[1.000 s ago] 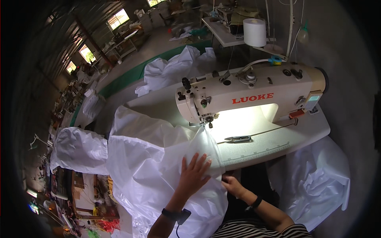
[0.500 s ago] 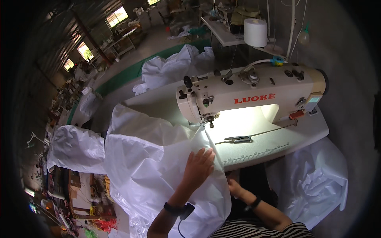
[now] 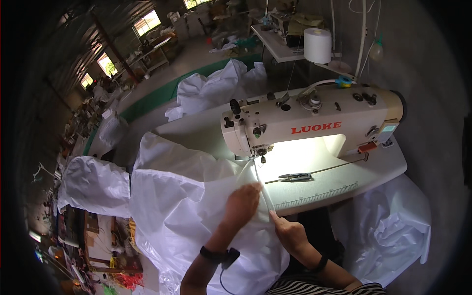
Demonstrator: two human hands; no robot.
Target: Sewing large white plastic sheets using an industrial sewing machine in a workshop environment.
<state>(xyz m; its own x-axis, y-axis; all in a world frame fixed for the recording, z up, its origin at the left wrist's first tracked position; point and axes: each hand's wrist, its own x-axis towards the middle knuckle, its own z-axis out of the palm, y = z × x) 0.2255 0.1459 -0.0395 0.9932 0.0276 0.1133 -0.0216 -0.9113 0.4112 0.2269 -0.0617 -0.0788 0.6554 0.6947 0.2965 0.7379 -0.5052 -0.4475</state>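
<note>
A large sheet of white fabric (image 3: 172, 211) drapes over the front of a sewing machine (image 3: 275, 120) table, and its folded edge runs up under the needle area. My left hand (image 3: 242, 202) has its fingers curled in on that edge, just in front of the presser foot; it is slightly blurred. Lower along the same edge, my right hand (image 3: 291, 233) pinches the fabric between thumb and finger. Small thread snips (image 3: 296, 177) lie on the lit machine bed, right of the fabric. The left fingertips are partly hidden by the hand itself.
A white thread cone (image 3: 317, 45) stands behind the machine. More white fabric is heaped beyond the table (image 3: 211, 86) and hangs at the right (image 3: 393, 221). A ruler strip (image 3: 319, 194) runs along the table's front edge. Clutter lies at lower left.
My right hand has risen from below the table edge to the fabric's edge and pinched it. My left hand has gone from lying flat to curled fingers at the fabric's edge.
</note>
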